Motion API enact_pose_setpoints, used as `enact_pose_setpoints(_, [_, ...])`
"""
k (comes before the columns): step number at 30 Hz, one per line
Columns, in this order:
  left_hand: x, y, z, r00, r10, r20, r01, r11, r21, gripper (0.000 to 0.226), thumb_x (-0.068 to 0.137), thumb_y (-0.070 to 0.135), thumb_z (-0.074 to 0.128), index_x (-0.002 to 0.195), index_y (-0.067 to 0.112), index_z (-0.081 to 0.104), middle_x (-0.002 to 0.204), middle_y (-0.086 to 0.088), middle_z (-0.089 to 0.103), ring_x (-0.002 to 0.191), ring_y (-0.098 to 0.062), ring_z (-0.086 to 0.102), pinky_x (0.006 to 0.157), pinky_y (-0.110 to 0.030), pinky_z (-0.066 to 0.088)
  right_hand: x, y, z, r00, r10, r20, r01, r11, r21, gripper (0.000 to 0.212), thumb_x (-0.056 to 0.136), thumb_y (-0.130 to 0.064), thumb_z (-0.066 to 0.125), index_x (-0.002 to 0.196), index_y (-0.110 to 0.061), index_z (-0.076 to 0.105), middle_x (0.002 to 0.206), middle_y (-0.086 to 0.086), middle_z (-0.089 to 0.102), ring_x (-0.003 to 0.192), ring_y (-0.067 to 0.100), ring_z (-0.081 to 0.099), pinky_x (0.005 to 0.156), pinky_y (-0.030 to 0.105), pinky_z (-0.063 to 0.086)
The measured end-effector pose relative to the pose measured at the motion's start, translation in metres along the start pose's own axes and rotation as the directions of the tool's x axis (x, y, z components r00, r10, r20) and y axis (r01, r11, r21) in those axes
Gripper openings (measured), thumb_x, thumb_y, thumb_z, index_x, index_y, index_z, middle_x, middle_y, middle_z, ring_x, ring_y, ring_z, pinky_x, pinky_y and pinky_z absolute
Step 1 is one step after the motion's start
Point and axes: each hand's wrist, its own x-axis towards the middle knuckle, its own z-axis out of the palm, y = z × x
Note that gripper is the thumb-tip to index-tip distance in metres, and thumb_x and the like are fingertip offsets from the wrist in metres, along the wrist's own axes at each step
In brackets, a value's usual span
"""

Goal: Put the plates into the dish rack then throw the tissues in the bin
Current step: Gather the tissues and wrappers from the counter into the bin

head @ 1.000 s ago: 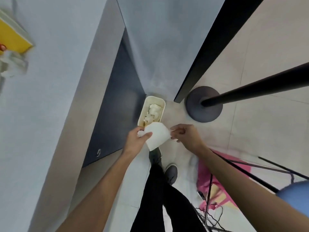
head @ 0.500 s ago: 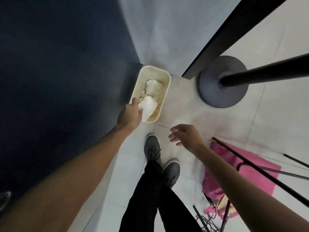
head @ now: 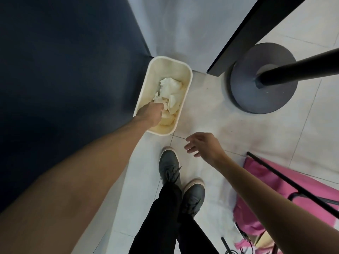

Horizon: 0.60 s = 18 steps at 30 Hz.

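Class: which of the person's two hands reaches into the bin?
The left hand, down among the tissues in the cream bin; the right hand hovers open outside it.

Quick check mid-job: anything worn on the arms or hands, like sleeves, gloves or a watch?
Nothing worn shows. The left hand and right hand are ungloved, with no ring visible, though the left hand's fingers are hidden from view. The left forearm and right forearm are bare throughout the frame: no sleeves, watch or bands.
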Motion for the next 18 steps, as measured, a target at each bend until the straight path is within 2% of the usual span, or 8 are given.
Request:
enact_pose_setpoints(1, [0.001, -0.001, 0.000, 0.999, -0.021, -0.027, 0.017, 0.990, -0.142, 0.032, 0.104, 0.016, 0.042, 0.131, 0.016, 0.059, 0.126, -0.017, 0.059, 0.102, -0.037, 0.062, 0.081, -0.040, 0.053, 0.005, -0.006, 0.000, 1.000, -0.025, -0.008, 0.025, 1.000, -0.015, 0.020, 0.094, -0.012, 0.049, 0.092, -0.014, 0.069, 0.081, 0.004, 0.075, 0.074, 0.019, 0.071, 0.059, 0.023, 0.050])
enact_pose_setpoints(3, [0.005, 0.001, -0.002, 0.992, -0.063, -0.113, 0.016, 0.926, -0.376, 0.027, 0.104, 0.016, 0.045, 0.123, 0.017, 0.064, 0.121, -0.016, 0.063, 0.092, -0.035, 0.064, 0.071, -0.034, 0.052, 0.016, -0.017, 0.001, 0.996, -0.083, -0.022, 0.082, 0.995, -0.061, 0.020, 0.093, -0.015, 0.050, 0.094, -0.013, 0.070, 0.080, 0.004, 0.074, 0.073, 0.018, 0.071, 0.056, 0.018, 0.048])
enact_pose_setpoints(5, [0.014, 0.004, -0.006, 0.980, -0.094, -0.173, 0.001, 0.880, -0.475, 0.024, 0.104, 0.016, 0.047, 0.119, 0.017, 0.065, 0.114, -0.017, 0.066, 0.081, -0.029, 0.062, 0.061, -0.027, 0.045, 0.027, -0.027, 0.005, 0.993, -0.118, -0.023, 0.115, 0.989, -0.096, 0.020, 0.092, -0.015, 0.050, 0.094, -0.012, 0.069, 0.082, 0.005, 0.074, 0.074, 0.017, 0.071, 0.055, 0.016, 0.049])
enact_pose_setpoints(7, [0.025, 0.005, -0.011, 0.973, -0.121, -0.199, -0.003, 0.848, -0.530, 0.023, 0.103, 0.015, 0.048, 0.120, 0.016, 0.064, 0.112, -0.017, 0.066, 0.076, -0.024, 0.059, 0.055, -0.024, 0.043, 0.038, -0.034, 0.009, 0.989, -0.144, -0.017, 0.140, 0.980, -0.140, 0.018, 0.093, -0.015, 0.050, 0.093, -0.015, 0.067, 0.085, 0.006, 0.074, 0.079, 0.019, 0.070, 0.064, 0.023, 0.054])
enact_pose_setpoints(9, [0.035, 0.005, -0.014, 0.975, -0.137, -0.178, 0.006, 0.808, -0.589, 0.027, 0.102, 0.017, 0.052, 0.127, 0.019, 0.059, 0.121, -0.013, 0.064, 0.086, -0.022, 0.062, 0.065, -0.027, 0.051, 0.046, -0.038, 0.013, 0.986, -0.165, -0.008, 0.161, 0.971, -0.174, 0.015, 0.093, -0.016, 0.051, 0.090, -0.017, 0.065, 0.088, 0.008, 0.073, 0.083, 0.022, 0.070, 0.077, 0.032, 0.058])
enact_pose_setpoints(12, [0.041, 0.006, -0.016, 0.966, -0.153, -0.209, 0.016, 0.841, -0.540, 0.043, 0.096, 0.032, 0.061, 0.139, 0.030, 0.054, 0.136, 0.003, 0.059, 0.115, -0.021, 0.060, 0.092, -0.038, 0.054, 0.053, -0.038, 0.019, 0.983, -0.183, -0.007, 0.176, 0.956, -0.235, 0.009, 0.092, -0.017, 0.054, 0.088, -0.018, 0.063, 0.092, 0.009, 0.071, 0.083, 0.024, 0.068, 0.076, 0.033, 0.056])
enact_pose_setpoints(14, [0.036, 0.009, -0.015, 0.912, -0.172, -0.372, -0.034, 0.873, -0.486, 0.040, 0.093, 0.036, 0.064, 0.133, 0.033, 0.060, 0.132, 0.012, 0.061, 0.112, -0.016, 0.061, 0.090, -0.039, 0.054, 0.055, -0.037, 0.021, 0.981, -0.192, -0.010, 0.180, 0.936, -0.303, 0.004, 0.092, -0.020, 0.058, 0.091, -0.018, 0.061, 0.095, 0.008, 0.070, 0.083, 0.023, 0.067, 0.070, 0.027, 0.050])
enact_pose_setpoints(18, [0.014, -0.004, -0.007, 0.720, -0.152, -0.677, -0.195, 0.892, -0.409, 0.031, 0.085, 0.010, 0.065, 0.113, 0.023, 0.072, 0.126, 0.008, 0.059, 0.110, -0.017, 0.054, 0.087, -0.039, 0.053, 0.059, -0.040, 0.026, 0.979, -0.203, 0.004, 0.181, 0.864, -0.469, 0.012, 0.094, -0.021, 0.057, 0.102, -0.013, 0.055, 0.103, 0.012, 0.064, 0.090, 0.030, 0.061, 0.078, 0.037, 0.052])
